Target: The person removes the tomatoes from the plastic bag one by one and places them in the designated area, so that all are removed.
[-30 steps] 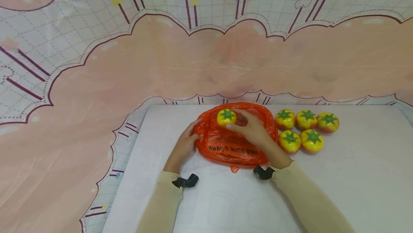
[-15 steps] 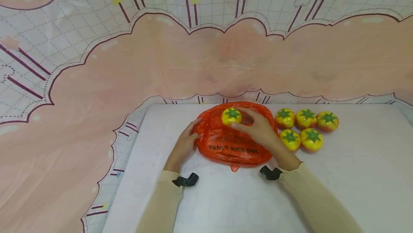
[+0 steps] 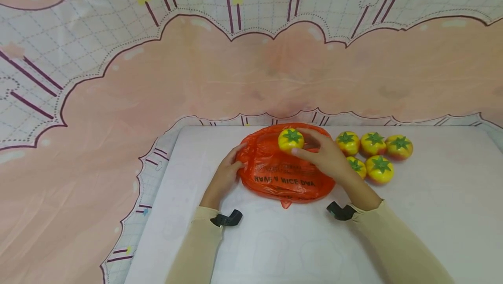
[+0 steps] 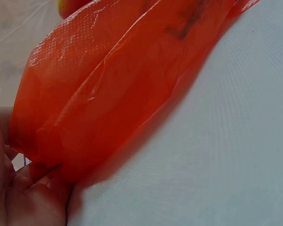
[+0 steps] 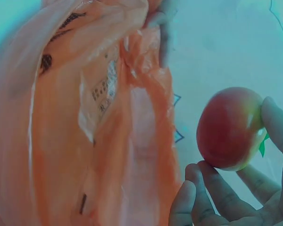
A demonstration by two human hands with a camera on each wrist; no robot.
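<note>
A red plastic bag (image 3: 283, 183) printed "HAVE A NICE DAY" lies on the table, its lettering upside down in the head view. My left hand (image 3: 225, 172) holds the bag by its left side; in the left wrist view, the fingers (image 4: 35, 200) are at the thin film of its edge. Above the bag's right half, my right hand (image 3: 330, 157) grips a shiny tomato (image 3: 291, 140), yellow and red with a green star-shaped calyx. Seen from the right wrist, this tomato (image 5: 231, 129) sits between thumb and fingertips, beside the bag (image 5: 104, 165).
Several similar tomatoes (image 3: 373, 145) stand in two rows on the white table (image 3: 440, 214), right of the bag; my right hand partly covers one. A patterned peach-and-white cloth (image 3: 251, 78) rises behind the table and hangs along its left side.
My right hand has moved a little to the right and slightly away from me with the tomato in its grip. The left hand stays at the bag's left side.
</note>
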